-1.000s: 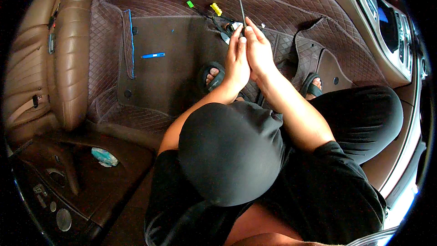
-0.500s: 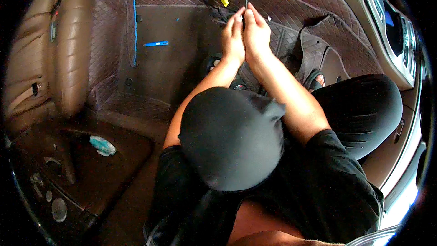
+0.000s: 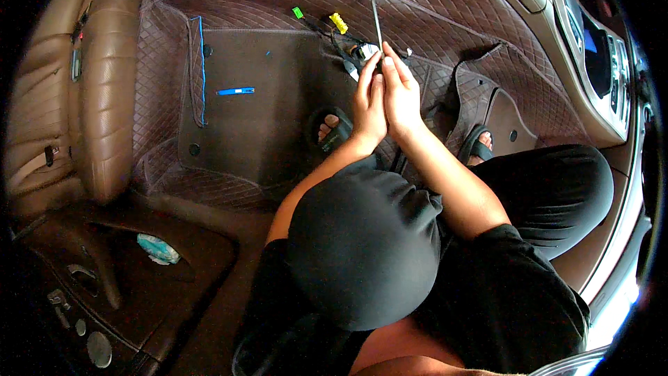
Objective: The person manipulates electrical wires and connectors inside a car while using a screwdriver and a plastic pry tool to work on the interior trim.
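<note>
Pressed palm to palm, my left hand and my right hand are closed around the near end of a long thin metal rod. Its handle, if it has one, is hidden between the palms. The rod points away from me, and its far end meets the quilted brown floor lining. Just left of the rod lie a yellow connector, a small green connector and dark wiring with a whitish plug. My fingers partly cover that wiring.
A slim blue tool lies on the dark floor mat, near a blue-edged strip. A brown seat stands at left, a door panel with a bluish-white packet at lower left, a console screen at right. My sandalled feet are below.
My hands have come back toward me, still together around the rod. The wiring and whitish plug beside them show more clearly. The whole view has shifted slightly.
</note>
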